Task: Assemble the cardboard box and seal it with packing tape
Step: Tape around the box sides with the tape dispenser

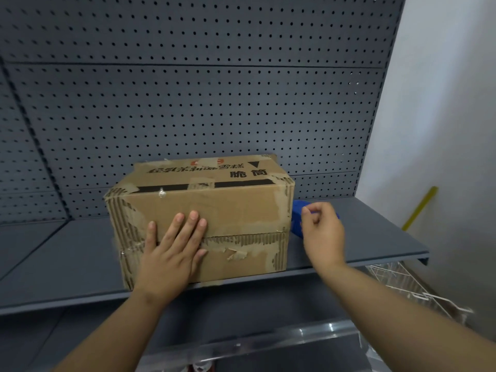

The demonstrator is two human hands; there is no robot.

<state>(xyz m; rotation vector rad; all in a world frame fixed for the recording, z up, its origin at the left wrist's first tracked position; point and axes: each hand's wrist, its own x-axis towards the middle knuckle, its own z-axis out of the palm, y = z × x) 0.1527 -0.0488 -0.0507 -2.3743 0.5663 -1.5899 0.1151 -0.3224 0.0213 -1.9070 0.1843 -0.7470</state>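
Grey pegboard behind, grey shelf below. Left hand fingers spread flat, pressing box front face; holding nothing. Right hand fingers loosely curled, nearly pinched, at blue thing, probably tape dispenser, just right of box; grip unclear. Box sits mid-shelf, long axis left-right, print upside down. Looks assembled, flaps shut, old torn tape on it. Judged left: fresh tape over the seam.
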